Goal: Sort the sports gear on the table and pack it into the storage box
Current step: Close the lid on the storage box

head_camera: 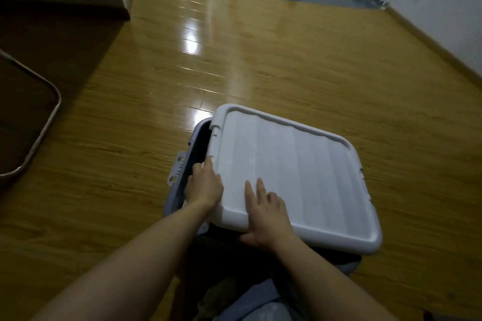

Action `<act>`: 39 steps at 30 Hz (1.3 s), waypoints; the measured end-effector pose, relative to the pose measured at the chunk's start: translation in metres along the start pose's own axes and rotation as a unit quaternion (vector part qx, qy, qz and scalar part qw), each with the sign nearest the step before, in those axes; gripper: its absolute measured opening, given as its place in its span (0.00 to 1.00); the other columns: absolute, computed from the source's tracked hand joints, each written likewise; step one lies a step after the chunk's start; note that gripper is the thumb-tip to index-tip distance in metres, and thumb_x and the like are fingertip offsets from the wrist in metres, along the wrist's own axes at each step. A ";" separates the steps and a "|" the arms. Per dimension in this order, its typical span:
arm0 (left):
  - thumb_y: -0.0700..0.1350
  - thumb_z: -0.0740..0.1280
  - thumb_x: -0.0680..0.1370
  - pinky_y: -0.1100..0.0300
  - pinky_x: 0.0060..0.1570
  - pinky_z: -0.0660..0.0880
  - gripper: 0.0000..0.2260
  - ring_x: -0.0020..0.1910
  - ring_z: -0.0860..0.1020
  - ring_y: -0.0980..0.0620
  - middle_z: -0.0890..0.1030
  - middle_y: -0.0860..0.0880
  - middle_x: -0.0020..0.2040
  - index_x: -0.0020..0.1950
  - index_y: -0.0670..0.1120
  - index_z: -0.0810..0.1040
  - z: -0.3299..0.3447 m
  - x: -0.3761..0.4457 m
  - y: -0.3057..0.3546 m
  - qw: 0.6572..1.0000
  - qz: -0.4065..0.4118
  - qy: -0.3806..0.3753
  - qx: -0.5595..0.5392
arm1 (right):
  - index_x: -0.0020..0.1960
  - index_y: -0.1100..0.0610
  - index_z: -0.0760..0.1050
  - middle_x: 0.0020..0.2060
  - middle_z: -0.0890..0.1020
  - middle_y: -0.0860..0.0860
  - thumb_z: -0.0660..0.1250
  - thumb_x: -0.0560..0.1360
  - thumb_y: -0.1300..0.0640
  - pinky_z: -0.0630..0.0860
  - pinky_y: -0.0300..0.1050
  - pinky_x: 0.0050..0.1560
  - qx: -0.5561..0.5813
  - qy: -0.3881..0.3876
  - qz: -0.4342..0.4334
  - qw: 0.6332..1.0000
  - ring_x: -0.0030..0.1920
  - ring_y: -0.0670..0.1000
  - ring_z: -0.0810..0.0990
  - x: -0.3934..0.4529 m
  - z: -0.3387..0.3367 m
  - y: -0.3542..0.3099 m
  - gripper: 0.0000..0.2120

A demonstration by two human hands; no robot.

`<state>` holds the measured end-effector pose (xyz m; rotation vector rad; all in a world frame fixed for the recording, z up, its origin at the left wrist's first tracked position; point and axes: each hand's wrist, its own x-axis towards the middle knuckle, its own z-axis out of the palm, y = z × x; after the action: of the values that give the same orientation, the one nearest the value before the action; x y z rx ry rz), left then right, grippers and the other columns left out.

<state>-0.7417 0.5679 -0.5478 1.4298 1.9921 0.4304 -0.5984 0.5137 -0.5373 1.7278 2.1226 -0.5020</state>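
Right hand (268, 219) grip: fingers flat on the white lid (294, 177), thumb hooked under its near edge. Left hand (204, 185) grip: curled over the lid's left edge, fingers dipping out of sight. Under both grips, the blue-grey storage box (182, 164) stands on the floor, lid skewed, dark gap showing left. We judge packing near done, lid not yet seated; contents unseen. Beyond the grips: glossy wooden floor (287, 73), then grey floor. Left, a metal frame (39, 133); no bench identifiable
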 end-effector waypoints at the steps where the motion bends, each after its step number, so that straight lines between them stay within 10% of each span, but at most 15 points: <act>1: 0.45 0.61 0.79 0.47 0.58 0.74 0.20 0.59 0.74 0.43 0.71 0.44 0.64 0.72 0.50 0.65 0.004 -0.002 0.003 1.000 0.010 -0.002 -0.030 | 0.76 0.52 0.34 0.76 0.40 0.58 0.69 0.70 0.45 0.54 0.59 0.72 -0.002 -0.006 0.007 1.000 0.72 0.63 0.54 0.001 0.001 0.000 0.51; 9: 0.40 0.58 0.81 0.56 0.65 0.66 0.22 0.69 0.69 0.46 0.70 0.45 0.71 0.76 0.45 0.61 0.019 0.000 0.035 0.964 0.037 -0.076 -0.252 | 0.77 0.53 0.41 0.77 0.46 0.55 0.60 0.78 0.54 0.56 0.58 0.72 0.031 0.069 0.118 0.990 0.76 0.57 0.50 -0.008 0.002 0.042 0.37; 13: 0.34 0.56 0.80 0.62 0.54 0.68 0.22 0.64 0.73 0.45 0.73 0.42 0.67 0.74 0.44 0.64 0.038 0.003 0.030 0.973 0.025 -0.098 -0.208 | 0.77 0.54 0.44 0.77 0.50 0.54 0.60 0.79 0.54 0.57 0.56 0.72 0.083 0.121 0.159 0.976 0.76 0.56 0.52 -0.004 -0.007 0.053 0.34; 20: 0.43 0.70 0.75 0.52 0.65 0.69 0.28 0.68 0.70 0.47 0.72 0.46 0.69 0.74 0.49 0.65 0.074 0.002 0.025 0.972 0.070 -0.170 -0.147 | 0.77 0.54 0.50 0.76 0.55 0.54 0.61 0.78 0.54 0.59 0.58 0.70 0.182 0.183 0.231 0.938 0.75 0.55 0.56 0.015 -0.011 0.066 0.32; 39: 0.48 0.69 0.76 0.48 0.54 0.76 0.13 0.53 0.79 0.49 0.81 0.51 0.53 0.59 0.54 0.74 0.065 -0.003 0.034 0.979 0.072 -0.016 -0.190 | 0.77 0.52 0.50 0.76 0.54 0.52 0.62 0.77 0.54 0.55 0.59 0.70 0.242 0.208 0.287 0.903 0.74 0.55 0.55 0.020 -0.006 0.079 0.32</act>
<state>-0.6734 0.5710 -0.5749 1.3270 1.6742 0.7998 -0.5251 0.5487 -0.5458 2.8300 1.6585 -0.5466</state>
